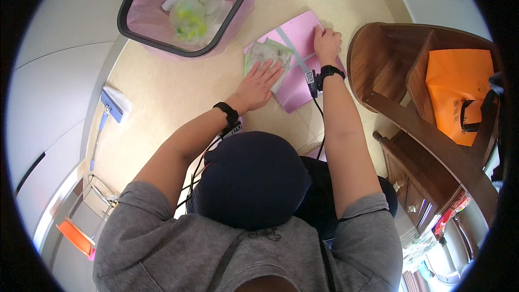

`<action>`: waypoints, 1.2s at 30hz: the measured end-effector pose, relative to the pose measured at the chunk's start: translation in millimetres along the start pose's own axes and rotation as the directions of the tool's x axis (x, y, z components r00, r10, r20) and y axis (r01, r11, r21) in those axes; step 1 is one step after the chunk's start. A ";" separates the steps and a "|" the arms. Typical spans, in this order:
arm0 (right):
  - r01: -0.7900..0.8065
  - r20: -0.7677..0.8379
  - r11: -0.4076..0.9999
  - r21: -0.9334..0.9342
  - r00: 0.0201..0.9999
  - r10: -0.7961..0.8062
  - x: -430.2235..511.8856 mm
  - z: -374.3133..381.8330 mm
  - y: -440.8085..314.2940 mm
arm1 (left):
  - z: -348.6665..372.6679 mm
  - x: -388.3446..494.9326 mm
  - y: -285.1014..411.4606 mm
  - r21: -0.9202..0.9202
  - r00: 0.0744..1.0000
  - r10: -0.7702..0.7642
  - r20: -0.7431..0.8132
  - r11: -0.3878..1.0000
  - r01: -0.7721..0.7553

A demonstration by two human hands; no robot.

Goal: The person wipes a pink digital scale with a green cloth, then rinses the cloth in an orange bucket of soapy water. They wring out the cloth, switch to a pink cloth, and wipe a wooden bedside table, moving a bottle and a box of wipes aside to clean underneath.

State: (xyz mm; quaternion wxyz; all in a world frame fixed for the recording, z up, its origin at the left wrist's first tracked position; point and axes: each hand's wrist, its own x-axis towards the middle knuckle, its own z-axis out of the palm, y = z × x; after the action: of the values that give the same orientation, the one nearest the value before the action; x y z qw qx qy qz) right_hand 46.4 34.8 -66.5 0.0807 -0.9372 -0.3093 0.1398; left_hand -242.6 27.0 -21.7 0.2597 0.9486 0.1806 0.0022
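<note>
A flat, glossy pink square panel (pixel 302 85) with crossing grey bands lies on the floor before me, turned at an angle. My left hand (pixel 259 83) rests flat on a folded, grey-stained green and white cloth (pixel 269 52), its fingers stretched out. The cloth covers the panel's left part. At the panel's upper right edge, my right hand (pixel 327 46) has its fingers curled over the rim. Each wrist wears a black band with a small cabled device; the right one (pixel 311 83) hangs over the panel.
A bin (pixel 239 12) with a black rim and pink liner stands at the upper left, holding waste. On the right is a wooden shelf unit (pixel 381 65) with an orange bag (pixel 454 85). A blue-headed mop (pixel 111 103) and a folding chair (pixel 75 237) are at the left.
</note>
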 end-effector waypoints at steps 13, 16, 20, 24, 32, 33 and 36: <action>0.242 -0.216 0.965 -0.104 0.941 -0.260 -38.9 -2.0 5.5 | -3.5 22.0 -14.3 0.001 0.994 0.100 0.055 0.995 -0.100; 0.283 -0.288 0.942 -0.181 0.901 -0.326 -51.4 -6.7 5.4 | -4.0 48.7 -25.9 0.179 0.982 0.162 0.094 0.968 -0.177; 0.459 -0.402 0.875 0.154 0.838 -0.368 -75.0 -15.2 -6.7 | -2.9 105.3 -41.4 0.069 0.971 0.240 0.014 0.968 -0.241; 0.598 -0.222 0.707 0.377 0.800 -0.557 -106.0 -7.4 -18.8 | -10.6 126.8 -47.0 -0.178 0.986 0.143 0.090 0.976 -0.125; 0.502 -0.169 0.856 -0.122 0.839 -0.516 -55.5 21.4 -18.6 | -13.1 -39.1 -75.3 -0.579 0.899 -0.422 -0.116 0.764 0.284; 0.466 -0.196 0.876 -0.122 0.854 -0.482 -45.9 21.3 -21.8 | -9.7 -57.2 -77.2 -0.693 0.867 -0.498 -0.024 0.633 0.345; 0.445 -0.192 0.882 -0.154 0.862 -0.468 -48.5 25.1 -45.4 | -0.8 -81.5 -77.3 -0.876 0.824 -0.544 0.160 0.307 0.373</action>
State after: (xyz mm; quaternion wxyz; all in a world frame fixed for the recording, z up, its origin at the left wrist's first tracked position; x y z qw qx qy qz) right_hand -24.0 43.4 -69.2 0.0969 -0.8498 -0.5182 -0.0061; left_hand -345.2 61.2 -51.8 0.6832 0.5773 0.4359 0.0996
